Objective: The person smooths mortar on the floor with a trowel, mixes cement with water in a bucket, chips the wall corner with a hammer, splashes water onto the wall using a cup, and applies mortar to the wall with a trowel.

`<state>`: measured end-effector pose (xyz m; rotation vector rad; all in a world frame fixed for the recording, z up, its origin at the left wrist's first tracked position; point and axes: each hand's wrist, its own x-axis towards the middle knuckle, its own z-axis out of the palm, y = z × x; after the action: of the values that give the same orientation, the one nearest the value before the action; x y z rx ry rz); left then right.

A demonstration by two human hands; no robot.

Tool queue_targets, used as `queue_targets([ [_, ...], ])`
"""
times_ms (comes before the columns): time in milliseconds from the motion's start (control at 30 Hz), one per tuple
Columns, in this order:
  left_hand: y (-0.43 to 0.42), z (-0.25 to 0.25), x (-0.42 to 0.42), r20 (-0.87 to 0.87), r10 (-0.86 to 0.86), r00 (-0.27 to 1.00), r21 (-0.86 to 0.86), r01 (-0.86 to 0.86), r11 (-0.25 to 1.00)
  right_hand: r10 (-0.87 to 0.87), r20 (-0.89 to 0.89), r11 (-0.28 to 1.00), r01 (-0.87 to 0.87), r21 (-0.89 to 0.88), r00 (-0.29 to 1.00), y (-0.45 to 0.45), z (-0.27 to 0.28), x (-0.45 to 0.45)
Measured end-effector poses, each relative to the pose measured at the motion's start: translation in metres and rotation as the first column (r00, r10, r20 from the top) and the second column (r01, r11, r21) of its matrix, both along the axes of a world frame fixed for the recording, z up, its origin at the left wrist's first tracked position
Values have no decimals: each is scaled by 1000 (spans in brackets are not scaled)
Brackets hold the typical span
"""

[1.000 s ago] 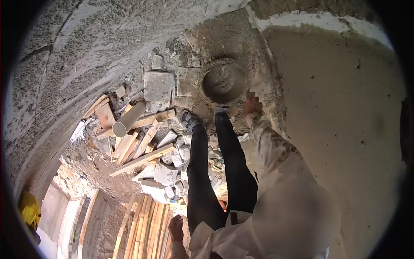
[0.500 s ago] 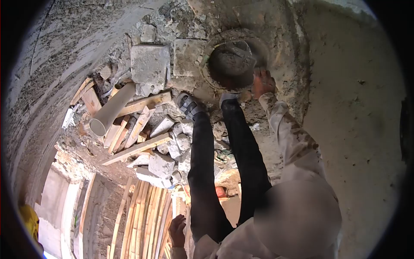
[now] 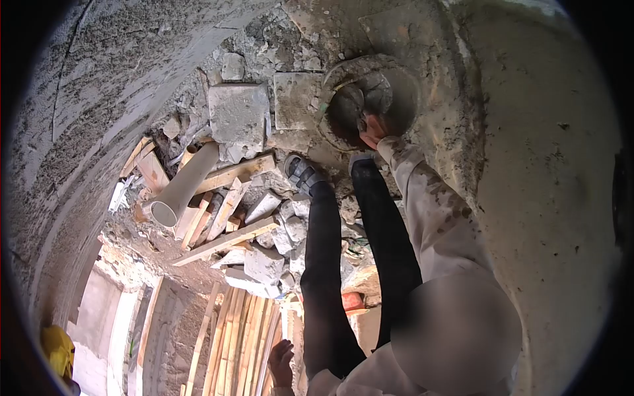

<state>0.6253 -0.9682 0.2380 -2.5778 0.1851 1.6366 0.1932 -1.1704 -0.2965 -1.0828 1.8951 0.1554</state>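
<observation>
Reaching into the round basin [image 3: 405,99] is the right hand [image 3: 374,131], its grip unclear; the left hand [image 3: 281,362], loosely spread, hangs near wooden poles [image 3: 232,340].

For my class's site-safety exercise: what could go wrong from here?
1. The bare right hand reaches into the round, grey-smeared basin; if its contents are wet cement, skin could be irritated.
2. The grey strapped sandal is close to angular grey broken blocks and pale wooden offcuts, so a careless step might cause a stumble.
3. The long off-white tubular pipe lies among the offcuts and might roll if knocked.
</observation>
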Motion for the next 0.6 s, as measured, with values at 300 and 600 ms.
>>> queue_targets([
  [300,-27,9,7,-59,8,998,-95,-13,995,-267,300,963,268,38,916,38,63,-3],
  [600,-15,40,59,-191,-153,970,-354,78,932,-3,94,954,31,-298,996,-2,345,-40],
])
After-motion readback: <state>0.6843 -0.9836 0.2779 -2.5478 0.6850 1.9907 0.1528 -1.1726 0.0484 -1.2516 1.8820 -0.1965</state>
